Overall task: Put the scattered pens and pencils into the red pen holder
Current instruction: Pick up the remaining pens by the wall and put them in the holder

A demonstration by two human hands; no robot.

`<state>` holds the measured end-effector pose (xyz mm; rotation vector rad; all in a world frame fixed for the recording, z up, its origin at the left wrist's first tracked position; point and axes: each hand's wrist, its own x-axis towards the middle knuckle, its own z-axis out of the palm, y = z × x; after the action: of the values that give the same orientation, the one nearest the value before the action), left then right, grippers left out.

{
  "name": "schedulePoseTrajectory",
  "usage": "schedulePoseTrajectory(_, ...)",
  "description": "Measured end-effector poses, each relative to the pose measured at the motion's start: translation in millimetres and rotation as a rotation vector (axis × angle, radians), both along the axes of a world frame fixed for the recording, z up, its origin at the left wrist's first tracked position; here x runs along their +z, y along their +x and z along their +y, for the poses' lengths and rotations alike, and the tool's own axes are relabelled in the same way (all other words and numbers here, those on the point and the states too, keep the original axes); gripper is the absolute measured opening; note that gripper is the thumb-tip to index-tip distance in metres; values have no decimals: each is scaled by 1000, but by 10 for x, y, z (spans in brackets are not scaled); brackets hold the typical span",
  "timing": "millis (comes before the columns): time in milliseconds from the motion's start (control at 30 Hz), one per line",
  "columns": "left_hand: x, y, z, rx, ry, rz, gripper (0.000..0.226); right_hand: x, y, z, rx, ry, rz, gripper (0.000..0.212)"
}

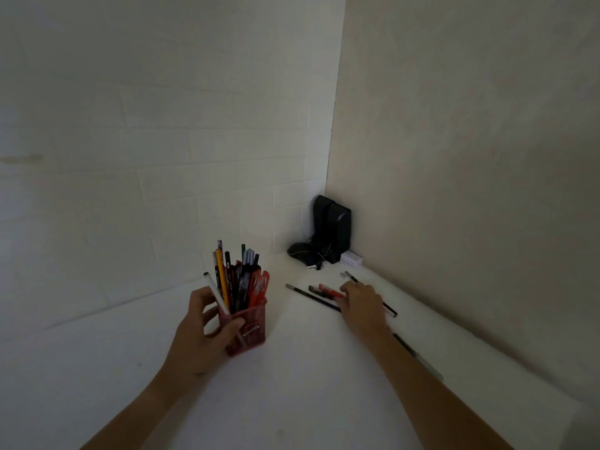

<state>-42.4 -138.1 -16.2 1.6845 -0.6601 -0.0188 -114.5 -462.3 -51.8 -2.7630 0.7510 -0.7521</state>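
The red mesh pen holder (251, 332) stands on the white table, full of several pens and pencils (238, 280). My left hand (203, 326) grips the holder from its left side, thumb across the front. A white pen (214, 292) leans in the holder by my fingers. My right hand (360, 308) rests over the scattered pens to the right, fingertips touching a red pen (329, 291). A black pencil (308, 296) lies left of that hand, and another dark pen (350, 278) sticks out beyond the fingers. One more pen (417, 357) lies beside my right forearm.
A black device with tangled cables (329, 233) stands in the far corner, with a small white box (351, 260) beside it. White walls close off the table at the back and right. The table (292, 384) extends toward me.
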Motion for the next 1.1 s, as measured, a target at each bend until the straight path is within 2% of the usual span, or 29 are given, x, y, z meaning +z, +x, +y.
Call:
schedulePoseTrajectory(167, -25, 17, 17, -4, 12, -13, 51, 20, 126, -17, 70, 106, 57, 26)
schedulePoseTrajectory(267, -11, 16, 22, -5, 6, -11, 49, 153, 205, 15, 38, 160, 173, 26)
schedulePoseTrajectory(367, 4, 21, 37, -13, 4, -14, 49, 209, 296, 4, 22, 193, 269, 35)
schedulePoseTrajectory(533, -1, 22, 46, -23, 10, -13, 52, 246, 291, 27, 81, 69, 326, 35)
schedulePoseTrajectory(633, 2, 32, 45, -25, 15, -24, 54, 345, 211, 126, 98, 33, 327, 26)
schedulePoseTrajectory(700, -9, 43, 53, -28, 12, -32, 54, 532, 176, 266, 124, 57, 227, 17)
schedulePoseTrajectory(767, -21, 47, 58, -32, 9, -30, 53, 810, 118, 500, 191, 158, -21, 15)
schedulePoseTrajectory(833, -30, 55, 52, -35, 0, -34, 53, 1149, 15, 823, 278, 357, -275, 13)
schedulePoseTrajectory(933, -24, 58, 44, -40, -11, -48, 53, 1523, -136, 1331, 465, 684, -519, 16)
schedulePoseTrajectory(1033, -6, 50, 60, -48, -12, -61, 52, 1529, -133, 1668, 547, 789, -570, 14)
schedulePoseTrajectory(1100, 1, 46, 74, -45, -3, -72, 54, 1385, -95, 1837, 512, 674, -512, 8)
